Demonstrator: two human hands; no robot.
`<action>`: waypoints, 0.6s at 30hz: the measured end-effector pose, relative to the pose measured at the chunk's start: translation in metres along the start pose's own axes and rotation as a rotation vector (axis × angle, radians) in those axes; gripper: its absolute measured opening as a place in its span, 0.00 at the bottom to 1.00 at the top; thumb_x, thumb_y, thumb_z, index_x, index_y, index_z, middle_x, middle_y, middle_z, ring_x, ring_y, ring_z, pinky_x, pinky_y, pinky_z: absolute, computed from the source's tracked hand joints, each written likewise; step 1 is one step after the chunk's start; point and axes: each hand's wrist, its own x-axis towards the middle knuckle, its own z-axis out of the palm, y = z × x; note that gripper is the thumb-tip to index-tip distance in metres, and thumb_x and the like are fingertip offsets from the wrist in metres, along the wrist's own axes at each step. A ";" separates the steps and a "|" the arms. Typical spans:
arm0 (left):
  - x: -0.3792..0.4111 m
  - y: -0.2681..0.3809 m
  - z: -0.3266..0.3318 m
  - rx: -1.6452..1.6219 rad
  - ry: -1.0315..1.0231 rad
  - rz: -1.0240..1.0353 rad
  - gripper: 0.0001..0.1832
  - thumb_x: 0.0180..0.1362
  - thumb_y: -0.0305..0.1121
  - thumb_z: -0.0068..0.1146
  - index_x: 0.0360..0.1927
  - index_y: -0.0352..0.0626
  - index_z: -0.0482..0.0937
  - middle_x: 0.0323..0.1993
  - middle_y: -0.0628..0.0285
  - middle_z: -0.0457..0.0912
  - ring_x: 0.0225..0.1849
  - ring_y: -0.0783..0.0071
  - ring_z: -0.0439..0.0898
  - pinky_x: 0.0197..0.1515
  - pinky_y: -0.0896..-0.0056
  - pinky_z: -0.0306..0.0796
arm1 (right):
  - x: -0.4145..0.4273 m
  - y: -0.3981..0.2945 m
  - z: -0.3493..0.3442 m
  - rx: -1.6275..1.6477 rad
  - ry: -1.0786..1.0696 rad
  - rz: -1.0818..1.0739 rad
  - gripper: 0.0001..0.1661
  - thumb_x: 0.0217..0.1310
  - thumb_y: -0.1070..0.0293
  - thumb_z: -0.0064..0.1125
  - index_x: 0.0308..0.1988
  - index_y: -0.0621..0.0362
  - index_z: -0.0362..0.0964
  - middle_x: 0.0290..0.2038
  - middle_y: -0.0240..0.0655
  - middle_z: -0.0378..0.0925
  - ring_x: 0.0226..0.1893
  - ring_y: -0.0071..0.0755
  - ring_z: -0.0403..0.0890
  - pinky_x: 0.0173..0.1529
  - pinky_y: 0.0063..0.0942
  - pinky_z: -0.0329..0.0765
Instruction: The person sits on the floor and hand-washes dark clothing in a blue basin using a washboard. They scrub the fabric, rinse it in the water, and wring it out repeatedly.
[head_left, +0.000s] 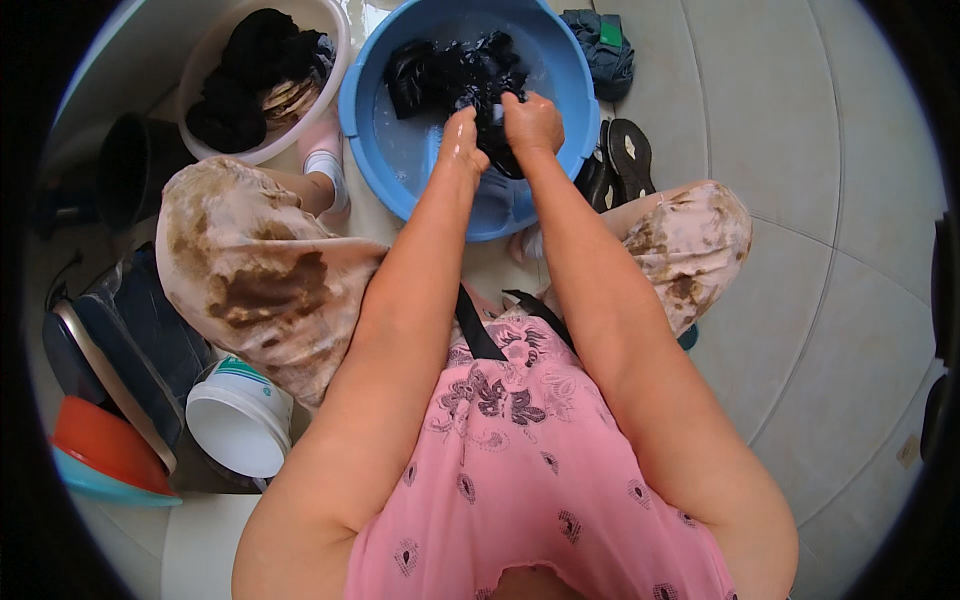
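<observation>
A blue plastic basin (358, 135) stands on the floor between my feet, with cloudy water in it. Wet black cloth (439, 75) lies bunched in the water, its surface shiny. My right hand (532, 124) is closed around a fold of this cloth near the basin's right side. Just to its left, my left hand (466, 142) grips the same cloth, thumb upward. Some of the cloth hangs down between the two hands. Under the hands, a ridged blue washboard surface (495, 196) shows at the basin's near side, partly covered.
A pale tub (339, 71) with dark clothes (259, 45) stands at the upper left. Folded dark cloth (604, 56) and black shoes (630, 161) lie right of the basin. On the left are a white bucket (236, 427), an orange basin (105, 442) and a black bucket (135, 172).
</observation>
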 end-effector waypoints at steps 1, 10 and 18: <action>-0.014 -0.005 0.013 -0.021 -0.009 -0.009 0.13 0.62 0.34 0.47 0.39 0.41 0.82 0.36 0.57 0.85 0.36 0.61 0.86 0.42 0.56 0.82 | 0.019 0.026 0.009 0.023 -0.034 0.016 0.25 0.50 0.46 0.58 0.38 0.54 0.85 0.40 0.51 0.84 0.44 0.59 0.83 0.51 0.48 0.78; -0.021 0.008 -0.032 -0.106 -0.089 -0.194 0.14 0.60 0.41 0.49 0.37 0.45 0.83 0.37 0.57 0.85 0.37 0.59 0.84 0.45 0.55 0.80 | -0.095 -0.027 -0.002 -0.060 0.097 -0.725 0.17 0.45 0.53 0.70 0.29 0.55 0.82 0.35 0.41 0.80 0.36 0.51 0.80 0.43 0.45 0.79; -0.018 0.008 0.013 -0.147 -0.066 0.067 0.10 0.53 0.31 0.51 0.34 0.41 0.83 0.33 0.58 0.85 0.35 0.59 0.84 0.43 0.57 0.80 | 0.051 0.037 -0.008 0.126 -0.376 -0.271 0.35 0.51 0.52 0.63 0.59 0.53 0.73 0.52 0.52 0.80 0.53 0.54 0.80 0.55 0.44 0.74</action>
